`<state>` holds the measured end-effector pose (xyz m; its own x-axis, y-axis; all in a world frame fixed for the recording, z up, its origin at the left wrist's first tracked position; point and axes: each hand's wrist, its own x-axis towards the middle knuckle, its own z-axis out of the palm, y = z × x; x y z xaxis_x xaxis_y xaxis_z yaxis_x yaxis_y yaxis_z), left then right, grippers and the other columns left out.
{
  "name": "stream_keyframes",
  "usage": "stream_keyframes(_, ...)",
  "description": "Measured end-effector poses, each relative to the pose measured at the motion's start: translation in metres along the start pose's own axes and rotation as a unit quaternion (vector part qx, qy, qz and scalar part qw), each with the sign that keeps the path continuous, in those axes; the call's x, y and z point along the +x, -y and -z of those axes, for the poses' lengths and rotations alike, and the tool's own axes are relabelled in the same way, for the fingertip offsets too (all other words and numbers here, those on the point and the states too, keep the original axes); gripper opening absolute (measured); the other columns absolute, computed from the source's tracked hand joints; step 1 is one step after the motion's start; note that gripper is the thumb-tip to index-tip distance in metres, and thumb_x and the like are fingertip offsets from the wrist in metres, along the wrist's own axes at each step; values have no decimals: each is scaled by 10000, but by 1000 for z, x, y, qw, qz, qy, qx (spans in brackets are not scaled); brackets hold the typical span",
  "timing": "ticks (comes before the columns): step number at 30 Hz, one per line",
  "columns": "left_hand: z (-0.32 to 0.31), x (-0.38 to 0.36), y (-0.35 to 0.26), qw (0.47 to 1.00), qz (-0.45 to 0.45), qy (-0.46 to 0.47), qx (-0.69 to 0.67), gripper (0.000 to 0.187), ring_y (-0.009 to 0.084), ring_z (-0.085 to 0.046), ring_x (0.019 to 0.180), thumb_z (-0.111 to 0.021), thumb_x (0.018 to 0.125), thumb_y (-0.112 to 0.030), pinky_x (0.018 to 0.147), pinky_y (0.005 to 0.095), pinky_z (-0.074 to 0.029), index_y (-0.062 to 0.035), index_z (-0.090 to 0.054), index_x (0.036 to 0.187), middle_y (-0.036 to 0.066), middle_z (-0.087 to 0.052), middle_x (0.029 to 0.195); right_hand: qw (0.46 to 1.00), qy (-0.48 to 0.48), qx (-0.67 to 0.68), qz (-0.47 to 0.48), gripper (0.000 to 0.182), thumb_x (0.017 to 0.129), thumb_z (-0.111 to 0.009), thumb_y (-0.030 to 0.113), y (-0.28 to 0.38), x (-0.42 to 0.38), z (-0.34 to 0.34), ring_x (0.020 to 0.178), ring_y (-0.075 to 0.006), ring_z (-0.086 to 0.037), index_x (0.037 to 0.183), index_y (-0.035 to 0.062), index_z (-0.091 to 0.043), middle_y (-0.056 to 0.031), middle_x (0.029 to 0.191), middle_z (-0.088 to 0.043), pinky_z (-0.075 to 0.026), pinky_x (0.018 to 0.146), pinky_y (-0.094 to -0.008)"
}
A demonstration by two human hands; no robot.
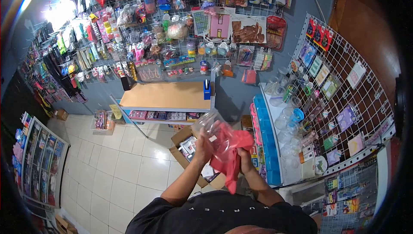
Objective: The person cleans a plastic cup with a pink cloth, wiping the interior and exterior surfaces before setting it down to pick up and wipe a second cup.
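Note:
A clear plastic jar (209, 124) is tilted in front of my chest. My left hand (204, 148) is wrapped round its left side. On the right, my right hand (245, 160) grips a pinkish-red cloth (229, 169). Part of the cloth lies against the jar and shows through or over its wall, while a loose end hangs down toward my shirt. Beneath both hands, an open cardboard box (177, 142) with packaged items stands on the floor.
A wood-topped shelf table (165, 95) stands ahead, carrying a blue tape dispenser (207, 90). To the right, a white counter (275, 117) bears several clear jars (287, 124) beside a wire rack (344, 87). Goods hang on the wall grid; a display shelf (43, 161) stands left.

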<state>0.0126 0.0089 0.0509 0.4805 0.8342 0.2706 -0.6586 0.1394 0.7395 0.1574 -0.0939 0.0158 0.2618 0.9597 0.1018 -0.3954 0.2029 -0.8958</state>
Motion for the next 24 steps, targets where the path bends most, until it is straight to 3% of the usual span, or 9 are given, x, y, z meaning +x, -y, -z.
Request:
stream_keyframes(2, 4, -2, -10, 998, 39, 3, -49, 922, 327, -456, 1300, -499, 842, -753, 1067, 499, -399, -111, -306, 1475, 172, -443, 1428, 998, 18, 46, -36, 469, 955, -585, 338, 5, -1, -9, 1142, -147, -530, 1326, 61, -511, -28, 1271, -557, -418, 991, -329)
stream_keyframes(7, 35, 6, -13, 990, 36, -86, -104, 762, 380, -505, 1242, -544, 894, -632, 1005, 535, -440, -136, -362, 1443, 146, -515, 1319, 991, -56, -119, -29, 311, 1000, -556, 249, 14, -6, -3, 1122, -148, -544, 1251, 69, -588, -17, 1201, -612, -414, 989, -317)
stream_keyframes(11, 58, 10, -35, 983, 10, -155, -99, 684, 385, -586, 1117, -584, 913, -536, 956, 527, -488, -118, -383, 1416, 131, -549, 1226, 997, -52, 31, 38, 494, 1039, -404, 395, 8, 2, 40, 1245, -216, -514, 1331, 13, -518, -92, 1340, -554, -374, 1077, -378)
stream_keyframes(17, 70, 6, -24, 986, 25, -164, 26, 555, 279, -644, 1011, -567, 948, -442, 803, 424, -541, -114, -413, 1368, 100, -594, 1166, 993, 86, 59, 47, 777, 960, -497, 550, 38, 0, 42, 1366, -286, -420, 1504, 38, -283, -147, 1504, -401, -336, 1127, -430)
stream_keyframes(18, 47, 2, -16, 990, 20, -130, 52, 513, 235, -643, 1009, -556, 966, -400, 787, 347, -534, -112, -414, 1366, 83, -598, 1137, 969, 99, -163, 155, 812, 927, -563, 503, 39, 2, 26, 1386, -314, -385, 1515, 36, -254, -169, 1525, -360, -322, 1135, -435)
stream_keyframes(19, 48, -7, 18, 986, 55, -98, 126, 614, 269, -629, 1057, -486, 958, -523, 907, 433, -517, -96, -435, 1397, 144, -579, 1280, 886, 107, -374, 253, 860, 894, -629, 456, 43, 3, -4, 1407, -342, -350, 1526, 35, -225, -190, 1546, -318, -308, 1142, -439)
stream_keyframes(20, 23, -12, 23, 984, 37, -84, 150, 626, 260, -597, 1118, -503, 969, -477, 946, 411, -497, -78, -377, 1433, 153, -553, 1305, 748, 109, -562, 336, 921, 860, -695, 409, 51, 3, -26, 1428, -370, -315, 1537, 33, -196, -211, 1567, -277, -294, 1150, -444)
stream_keyframes(22, -12, -18, 25, 990, -71, -37, 116, 656, 244, -542, 1213, -536, 988, -380, 1017, 380, -455, -46, -277, 1489, 166, -508, 1344, 811, 81, -492, 307, 951, 803, -753, 282, 78, -1, -45, 1415, -345, -348, 1532, 19, -204, -226, 1549, -300, -324, 1133, -431)
stream_keyframes(24, -26, -17, 9, 990, -51, -10, 134, 676, 244, -532, 1229, -565, 982, -347, 1044, 377, -428, -23, -258, 1490, 165, -493, 1356, 848, 62, -447, 277, 976, 776, -780, 224, 84, 6, -46, 1406, -330, -368, 1532, 14, -198, -231, 1543, -309, -336, 1126, -418)
